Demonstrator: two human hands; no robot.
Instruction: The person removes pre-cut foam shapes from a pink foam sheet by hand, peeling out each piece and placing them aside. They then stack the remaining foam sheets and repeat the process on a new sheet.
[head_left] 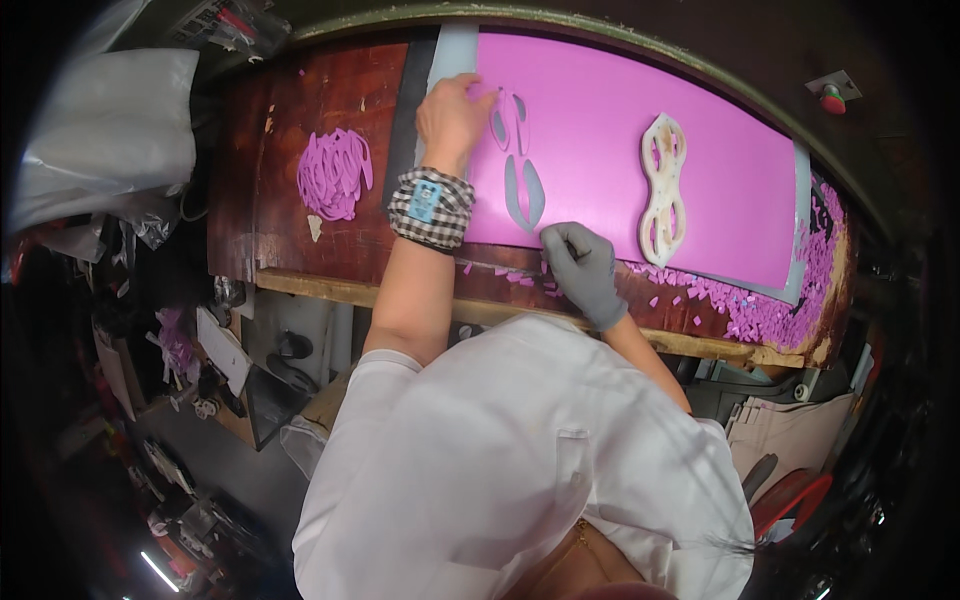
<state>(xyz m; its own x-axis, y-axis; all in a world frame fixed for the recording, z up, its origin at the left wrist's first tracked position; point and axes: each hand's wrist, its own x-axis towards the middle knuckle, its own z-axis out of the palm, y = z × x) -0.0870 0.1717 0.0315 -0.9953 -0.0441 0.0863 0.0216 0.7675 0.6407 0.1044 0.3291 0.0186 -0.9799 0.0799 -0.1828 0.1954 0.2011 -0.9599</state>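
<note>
Pink, the slender looped cutting lies just right of your nearer, bare left hand, long axis running away from you, beyond your curled, gloved right hand; whether either grips anything, I cannot tell.

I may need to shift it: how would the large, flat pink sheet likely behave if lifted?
The pink sheet would probably sag, being broad and apparently thin. It may catch or tear at the slender, pointed, grey-showing openings near the bare left hand. The cream, pierced, waisted block lying on top could slide off if the sheet tilts.
</note>
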